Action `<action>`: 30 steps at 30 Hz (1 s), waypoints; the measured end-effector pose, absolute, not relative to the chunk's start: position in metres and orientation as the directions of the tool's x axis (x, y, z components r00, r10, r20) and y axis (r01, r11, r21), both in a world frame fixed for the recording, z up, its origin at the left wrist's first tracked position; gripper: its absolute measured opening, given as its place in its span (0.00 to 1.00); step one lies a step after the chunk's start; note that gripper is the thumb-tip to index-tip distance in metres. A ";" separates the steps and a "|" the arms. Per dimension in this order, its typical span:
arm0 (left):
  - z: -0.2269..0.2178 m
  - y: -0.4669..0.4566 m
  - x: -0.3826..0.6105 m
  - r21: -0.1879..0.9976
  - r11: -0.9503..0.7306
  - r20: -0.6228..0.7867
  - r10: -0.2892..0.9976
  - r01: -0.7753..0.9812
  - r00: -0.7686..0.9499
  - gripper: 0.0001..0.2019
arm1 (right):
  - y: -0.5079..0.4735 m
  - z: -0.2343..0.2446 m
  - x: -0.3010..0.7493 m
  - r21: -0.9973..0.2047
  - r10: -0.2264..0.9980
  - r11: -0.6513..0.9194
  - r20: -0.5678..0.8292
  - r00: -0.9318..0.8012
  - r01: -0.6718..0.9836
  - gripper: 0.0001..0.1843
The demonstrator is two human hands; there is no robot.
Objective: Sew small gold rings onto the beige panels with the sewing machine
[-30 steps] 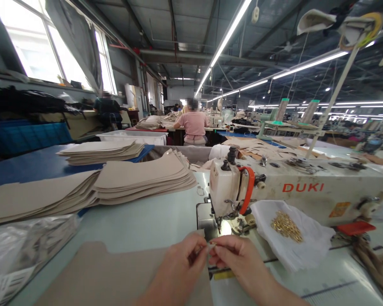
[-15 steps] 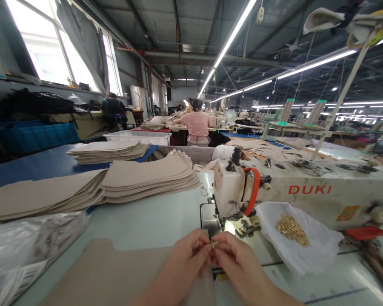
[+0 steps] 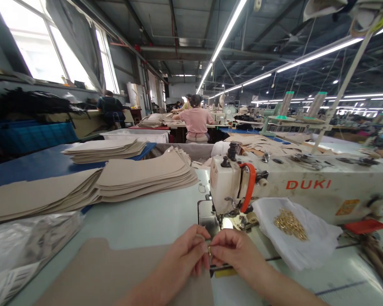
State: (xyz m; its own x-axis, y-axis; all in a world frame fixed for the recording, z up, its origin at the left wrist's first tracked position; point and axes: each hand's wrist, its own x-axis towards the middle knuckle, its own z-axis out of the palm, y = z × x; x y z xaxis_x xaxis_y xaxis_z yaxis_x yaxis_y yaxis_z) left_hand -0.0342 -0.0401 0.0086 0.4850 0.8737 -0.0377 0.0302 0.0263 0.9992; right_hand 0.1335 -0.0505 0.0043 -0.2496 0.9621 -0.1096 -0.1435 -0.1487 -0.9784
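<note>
Just in front of the sewing machine (image 3: 230,187), my two hands meet, fingertips pinched at a small gold-coloured metal piece (image 3: 210,250). My left hand (image 3: 187,253) is closed at its left side, over the right edge of a flat beige panel (image 3: 130,265). From the other side, the thumb and forefinger of my right hand (image 3: 231,250) squeeze the same piece. Its exact shape is too small to make out, and my fingers partly cover it. To the right, a heap of small gold metal pieces (image 3: 290,224) lies on a white plastic bag (image 3: 312,250).
Stacks of beige panels (image 3: 143,176) lie at the left, behind a clear plastic bag (image 3: 28,250). The machine's arm (image 3: 309,187) spans the right side. A red pad (image 3: 365,226) sits near it. Farther ahead, a person in pink (image 3: 196,121) sits at another table.
My fingertips have drawn slightly apart, so more of the gold piece shows between them. My right wrist has swung a little to the right. The view has shifted slightly.
</note>
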 end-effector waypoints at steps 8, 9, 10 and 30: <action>0.016 -0.033 -0.032 0.959 0.263 -0.192 0.877 -0.106 0.441 0.20 | -0.052 0.006 0.137 -0.957 0.975 -0.160 -0.115 -0.192 -0.241 0.22; 0.017 -0.032 -0.031 0.963 0.255 -0.188 0.871 -0.091 0.455 0.20 | -0.053 0.006 0.137 -0.956 0.974 -0.163 -0.117 -0.194 -0.244 0.22; 0.017 -0.031 -0.031 0.967 0.246 -0.185 0.864 -0.073 0.469 0.19 | -0.053 0.005 0.137 -0.956 0.973 -0.167 -0.119 -0.200 -0.243 0.22; 0.011 -0.043 -0.038 0.896 -0.185 -0.025 0.886 0.403 0.463 0.03 | -0.069 0.003 0.133 -0.996 0.965 0.068 0.052 -0.258 0.054 0.10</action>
State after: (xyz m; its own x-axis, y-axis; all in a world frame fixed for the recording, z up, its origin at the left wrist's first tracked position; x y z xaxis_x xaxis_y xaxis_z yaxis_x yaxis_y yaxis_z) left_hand -0.0383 -0.0431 0.0114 0.4627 0.8862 -0.0246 0.4026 -0.1853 0.8964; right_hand 0.1327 -0.0689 0.0028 -0.2582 0.9647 0.0519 0.0544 0.0681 -0.9962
